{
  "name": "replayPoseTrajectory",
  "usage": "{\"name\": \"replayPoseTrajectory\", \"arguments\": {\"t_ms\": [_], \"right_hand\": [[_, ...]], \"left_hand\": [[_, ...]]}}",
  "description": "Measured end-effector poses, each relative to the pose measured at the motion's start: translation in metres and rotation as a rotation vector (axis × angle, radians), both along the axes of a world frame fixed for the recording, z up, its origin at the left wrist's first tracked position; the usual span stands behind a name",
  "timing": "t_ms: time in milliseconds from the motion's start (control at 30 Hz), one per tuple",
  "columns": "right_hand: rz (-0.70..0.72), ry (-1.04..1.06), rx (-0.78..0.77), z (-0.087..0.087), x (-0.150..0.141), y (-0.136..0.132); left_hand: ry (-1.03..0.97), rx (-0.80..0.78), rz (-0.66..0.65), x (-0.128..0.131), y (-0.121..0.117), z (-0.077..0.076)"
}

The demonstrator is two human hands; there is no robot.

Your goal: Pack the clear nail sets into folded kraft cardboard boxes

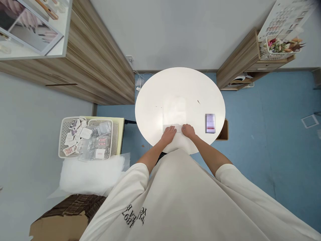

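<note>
A translucent white plastic sheet (175, 108) lies flat on the round white table (155, 87). Its near edge is folded or rolled into a thicker strip (178, 128). My left hand (169, 134) has its fingers curled over the left part of this strip, and a ring shows on one finger. At the strip's right end, my right hand (188, 131) grips with bent fingers. Whether anything is wrapped inside the fold cannot be seen. A phone (210, 123) with a lit, blurred screen lies to the right of my right hand.
White baskets (61, 140) with packets and clear plastic boxes stand on a yellowish side table (120, 134) to the left. A stack of translucent white sheets (91, 174) lies nearer, above a cardboard box (60, 227). Wooden cabinets (100, 57) flank the table. A brown bin (225, 130) stands below right.
</note>
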State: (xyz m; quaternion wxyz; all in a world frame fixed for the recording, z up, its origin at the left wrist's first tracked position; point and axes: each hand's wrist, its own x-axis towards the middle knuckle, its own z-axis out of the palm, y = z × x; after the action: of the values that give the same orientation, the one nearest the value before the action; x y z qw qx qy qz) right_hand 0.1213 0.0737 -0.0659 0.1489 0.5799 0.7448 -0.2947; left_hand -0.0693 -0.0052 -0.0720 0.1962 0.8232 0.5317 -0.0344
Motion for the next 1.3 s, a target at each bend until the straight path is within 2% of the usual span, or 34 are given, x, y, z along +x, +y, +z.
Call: {"name": "replayPoseTrajectory", "arguments": {"t_ms": [133, 267, 400, 433, 500, 600, 667, 833, 1033, 1167, 1300], "right_hand": [[-0.039, 0.008, -0.01, -0.003, 0.0, 0.0], [-0.094, 0.079, 0.018, -0.002, 0.003, -0.005], [-0.079, 0.101, 0.307, 0.009, 0.006, -0.021], [-0.04, 0.095, 0.377, 0.012, 0.006, -0.025], [0.103, 0.107, 0.419, 0.017, 0.006, -0.033], [0.312, 0.135, 0.335, 0.018, 0.003, -0.042], [0.363, 0.124, 0.275, 0.014, 0.001, -0.047], [0.414, 0.112, 0.18, 0.011, 0.0, -0.064], [0.42, 0.159, 0.094, 0.023, 0.004, -0.083], [0.395, 0.176, 0.018, 0.03, 0.005, -0.075], [0.433, 0.183, -0.01, 0.034, 0.004, -0.055]], "left_hand": [[-0.017, 0.026, 0.028, -0.004, 0.008, -0.01], [-0.011, 0.011, 0.068, 0.0, 0.017, -0.013], [-0.001, 0.015, 0.082, 0.003, 0.024, -0.01], [-0.008, 0.015, 0.081, 0.003, 0.025, -0.009], [-0.021, 0.012, 0.071, 0.001, 0.028, -0.006], [-0.03, -0.02, 0.045, -0.003, 0.026, 0.001], [-0.039, -0.058, 0.033, -0.004, 0.022, 0.006], [-0.058, -0.155, 0.038, -0.003, -0.001, 0.018], [-0.078, -0.219, 0.038, -0.001, -0.026, 0.03], [-0.141, -0.219, 0.08, -0.008, -0.028, 0.034], [-0.179, -0.232, 0.092, -0.015, -0.019, 0.036]]}}
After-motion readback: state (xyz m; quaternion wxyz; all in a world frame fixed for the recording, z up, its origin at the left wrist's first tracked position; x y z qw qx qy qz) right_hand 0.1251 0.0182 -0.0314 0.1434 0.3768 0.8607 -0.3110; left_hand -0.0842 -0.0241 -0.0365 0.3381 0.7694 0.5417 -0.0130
